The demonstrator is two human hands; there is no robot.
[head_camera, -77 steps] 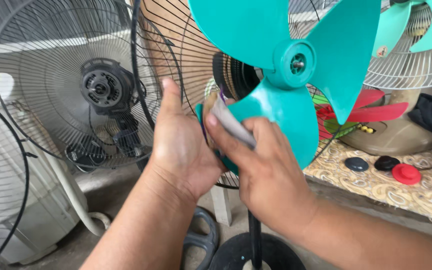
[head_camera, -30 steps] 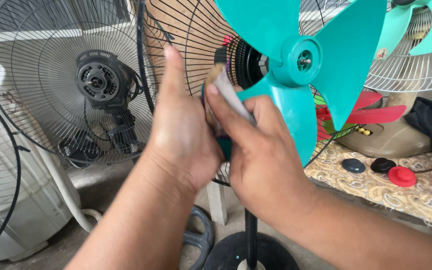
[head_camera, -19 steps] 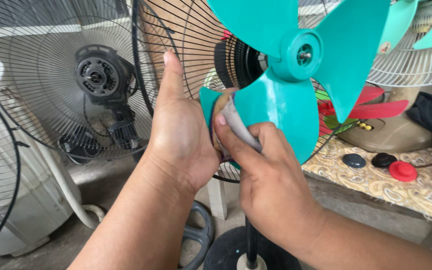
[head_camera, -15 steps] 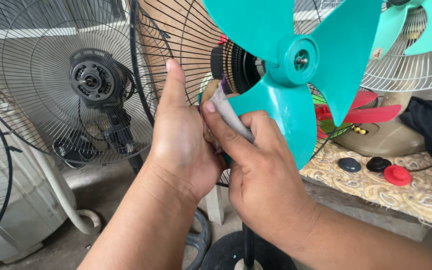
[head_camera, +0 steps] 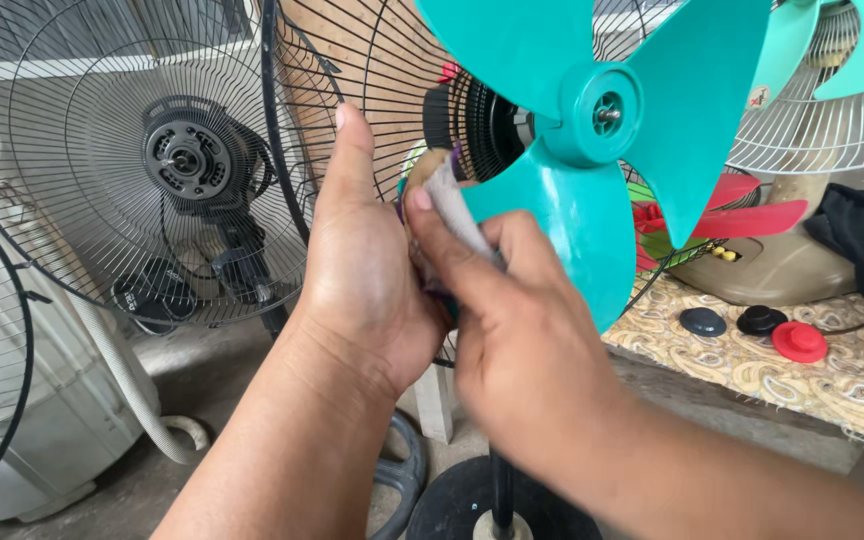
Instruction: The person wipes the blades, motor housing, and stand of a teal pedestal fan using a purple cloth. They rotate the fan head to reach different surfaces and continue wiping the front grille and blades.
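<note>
A teal three-bladed fan blade sits on the hub of a standing fan with a black wire rear guard. My left hand holds the edge of the lowest blade from behind, thumb pointing up. My right hand presses a small grey cloth against that same blade edge, fingers pinched on it. The two hands touch each other around the blade.
Another fan with a bare black motor and wire guard stands at the left. At the right a patterned table carries two black caps, a red cap and a beige fan base. The black stand base is below.
My right hand has rubbed the cloth up and down along the lower blade's edge. The blade has rocked slightly. My left hand has stayed on the blade.
</note>
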